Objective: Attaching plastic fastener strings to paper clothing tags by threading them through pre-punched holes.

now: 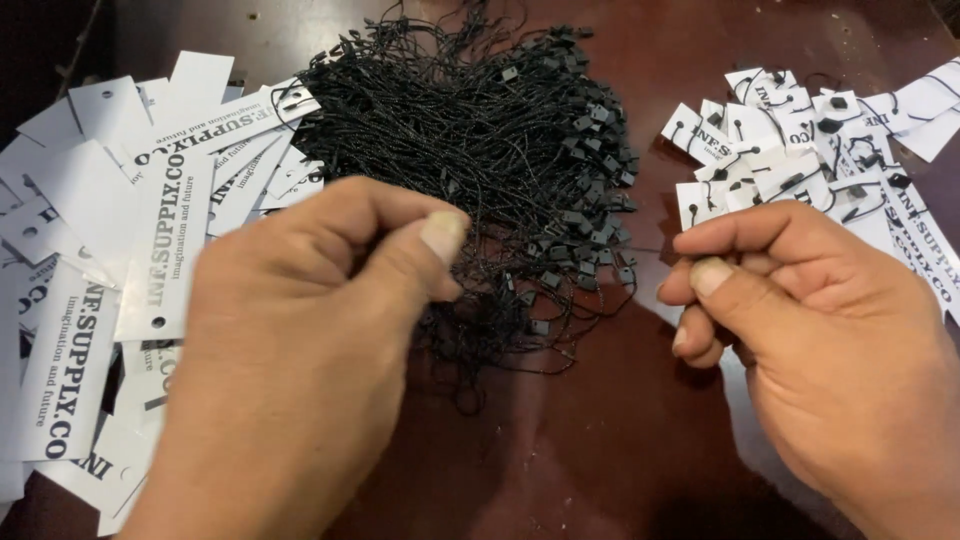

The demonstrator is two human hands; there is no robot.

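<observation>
A big tangle of black hang-tag strings (480, 130) with small plastic clasps lies in the middle of a dark reddish-brown table (600, 440). My left hand (300, 340) is at the pile's near edge, thumb pressed against the fingers, pinching strands there. My right hand (810, 340) is to the right of the pile with thumb and fingers pinched together. A thin black string runs from the pile toward its fingertips. What lies inside either pinch is mostly hidden.
Long white paper tags (90, 200) with black print and punched holes are spread at the left. At the right lies a heap of white tags with black strings threaded through them (800, 140). Bare tabletop shows between my hands.
</observation>
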